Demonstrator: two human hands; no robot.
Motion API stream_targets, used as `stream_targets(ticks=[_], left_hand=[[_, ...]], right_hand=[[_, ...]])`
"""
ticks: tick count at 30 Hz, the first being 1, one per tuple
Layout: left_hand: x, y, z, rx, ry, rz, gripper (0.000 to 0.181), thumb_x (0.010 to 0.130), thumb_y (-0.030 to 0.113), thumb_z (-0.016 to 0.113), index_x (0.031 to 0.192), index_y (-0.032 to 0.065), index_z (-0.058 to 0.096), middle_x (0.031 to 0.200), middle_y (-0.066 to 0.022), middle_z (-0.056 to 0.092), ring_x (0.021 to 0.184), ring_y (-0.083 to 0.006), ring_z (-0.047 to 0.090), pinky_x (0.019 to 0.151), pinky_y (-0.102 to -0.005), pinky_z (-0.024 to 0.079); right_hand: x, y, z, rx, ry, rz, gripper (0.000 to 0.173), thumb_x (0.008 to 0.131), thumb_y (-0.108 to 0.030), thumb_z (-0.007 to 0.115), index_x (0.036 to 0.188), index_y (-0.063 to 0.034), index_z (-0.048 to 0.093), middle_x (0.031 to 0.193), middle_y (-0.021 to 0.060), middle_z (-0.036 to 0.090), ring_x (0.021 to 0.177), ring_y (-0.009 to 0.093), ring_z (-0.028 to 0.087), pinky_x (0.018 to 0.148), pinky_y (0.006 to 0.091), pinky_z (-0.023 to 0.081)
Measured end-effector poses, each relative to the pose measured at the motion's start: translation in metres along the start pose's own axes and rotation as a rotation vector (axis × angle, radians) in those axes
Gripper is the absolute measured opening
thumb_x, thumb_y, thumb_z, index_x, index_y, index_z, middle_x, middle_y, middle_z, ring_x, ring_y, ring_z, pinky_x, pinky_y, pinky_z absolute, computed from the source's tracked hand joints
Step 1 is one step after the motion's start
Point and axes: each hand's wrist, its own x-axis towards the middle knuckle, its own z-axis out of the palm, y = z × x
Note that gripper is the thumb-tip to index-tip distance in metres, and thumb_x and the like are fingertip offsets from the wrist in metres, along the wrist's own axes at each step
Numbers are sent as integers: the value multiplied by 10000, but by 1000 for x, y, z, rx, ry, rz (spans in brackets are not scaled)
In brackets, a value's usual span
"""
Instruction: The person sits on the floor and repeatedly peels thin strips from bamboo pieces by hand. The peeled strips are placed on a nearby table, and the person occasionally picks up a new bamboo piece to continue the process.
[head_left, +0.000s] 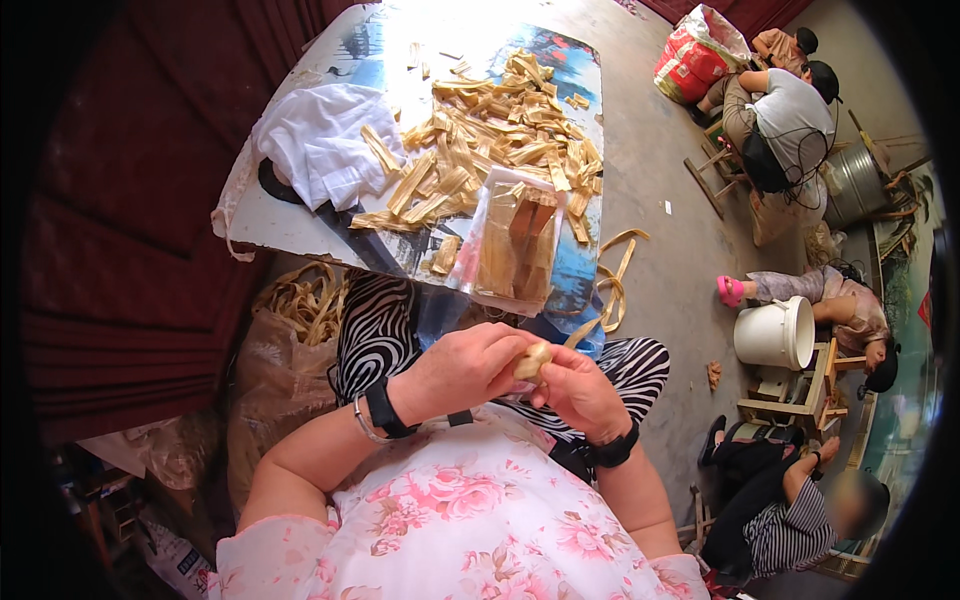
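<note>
Both hands meet above my lap around a small folded piece of pale yellow dried plant fibre (532, 361). My left hand (476, 364) reaches over from the left, with its fingertips at the piece's upper edge. My right hand (585, 390) pinches its right side between thumb and fingers. A long flat fibre strip (619, 289) hangs in loops beyond the right hand; whether it joins the held piece is hidden. Just ahead, a clear-sided box (517, 247) with brown wooden pieces inside sits at the table's near edge. Short flat fibre strips (480, 142) are heaped behind it.
A white cloth (330, 142) lies on the picture-topped table (259, 221). To the left stands a plastic sack (274, 375) of coiled strips (307, 300). At right, several people sit near a white bucket (772, 334), a wooden stool (795, 409) and a red-and-white bag (694, 60).
</note>
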Motion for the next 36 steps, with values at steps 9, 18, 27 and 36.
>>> stream_targets(ticks=[9,18,27,36], left_hand=[[-12,-9,-10,-347,-264,-492,225,974,234,580,943,19,642,742,-88,631,700,-227,630,611,-337,487],[-8,-17,-5,-1365,-455,-983,214,1040,253,472,1105,49,482,958,-101,651,869,-189,680,772,-283,546],[-28,-31,-19,-1641,-252,-1083,138,898,11,548,835,123,499,688,-15,521,568,-115,474,521,-268,388],[4,-15,-31,-908,-270,-706,270,1009,206,543,1183,1,568,1153,-82,631,1050,-123,587,924,-273,474]], right_hand=[[-13,-24,-13,-286,241,-11,131,963,-86,561,1084,-39,581,738,-43,507,555,22,388,448,160,294],[-8,-22,24,-439,162,-37,173,942,-95,607,1097,-40,554,786,-51,548,641,8,477,527,173,379],[-13,-32,-15,-626,359,-327,161,986,-194,522,1013,-44,574,717,-46,531,545,6,393,472,175,316],[-18,-51,28,-714,179,-325,204,999,-212,556,1037,-16,598,838,-51,539,723,36,466,635,176,389]])
